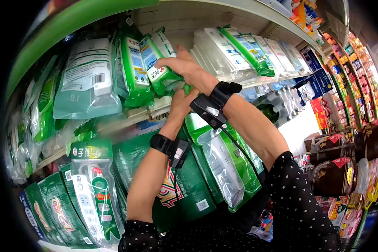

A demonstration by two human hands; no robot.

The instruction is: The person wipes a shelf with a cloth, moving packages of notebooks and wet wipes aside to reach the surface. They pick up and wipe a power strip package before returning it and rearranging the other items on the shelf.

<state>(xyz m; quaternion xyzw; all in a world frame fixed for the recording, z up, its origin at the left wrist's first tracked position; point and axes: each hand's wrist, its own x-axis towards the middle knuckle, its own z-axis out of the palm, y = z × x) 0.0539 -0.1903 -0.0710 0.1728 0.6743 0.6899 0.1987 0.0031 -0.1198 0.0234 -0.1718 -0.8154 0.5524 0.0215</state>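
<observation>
Both my hands are together at a green-and-white plastic-wrapped pack (152, 59) on the upper shelf. My right hand (185, 69) reaches over its right side, thumb across the wrapper and a finger pointing up. Lower down, my left hand (182, 103) is at the pack's bottom right corner, its fingers mostly hidden behind the wrapper and my right hand. A similar green pack (134, 71) stands against it on the left. Further left is a large pale green bag (88, 80) with a white label and barcode.
White and green packaged goods (231, 50) fill the shelf to the right. The shelf edge (128, 117) runs below my hands. Underneath are dark green boxes (134, 155) and hanging power-strip packs (90, 193). Brown boxes (332, 176) and stocked shelves stand at the right.
</observation>
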